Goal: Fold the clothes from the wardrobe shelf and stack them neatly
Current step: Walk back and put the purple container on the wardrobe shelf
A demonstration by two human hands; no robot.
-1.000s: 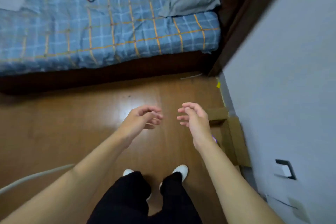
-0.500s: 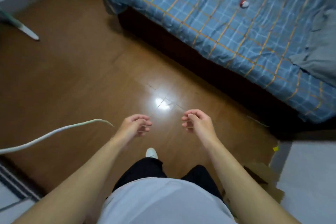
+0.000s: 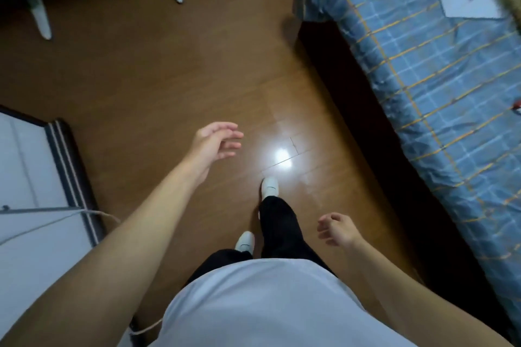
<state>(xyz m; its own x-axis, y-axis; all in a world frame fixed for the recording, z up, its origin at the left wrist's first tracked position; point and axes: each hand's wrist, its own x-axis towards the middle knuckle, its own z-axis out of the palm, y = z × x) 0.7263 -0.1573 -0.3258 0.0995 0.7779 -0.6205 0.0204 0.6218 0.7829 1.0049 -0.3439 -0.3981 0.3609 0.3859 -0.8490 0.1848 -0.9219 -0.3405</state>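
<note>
Brown wood floor (image 3: 141, 87), checked bed (image 3: 439, 87) on the right of the frame. Left hand (image 3: 214, 146) reaches out mid-frame, fingers loose and empty; right hand (image 3: 337, 229) lower right, loosely curled, holding nothing.

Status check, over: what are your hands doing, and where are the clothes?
Left hand open, empty; right hand loosely curled, empty. No clothes to fold or wardrobe shelf in view. Bed close on the right, cable trailing at lower left.
</note>
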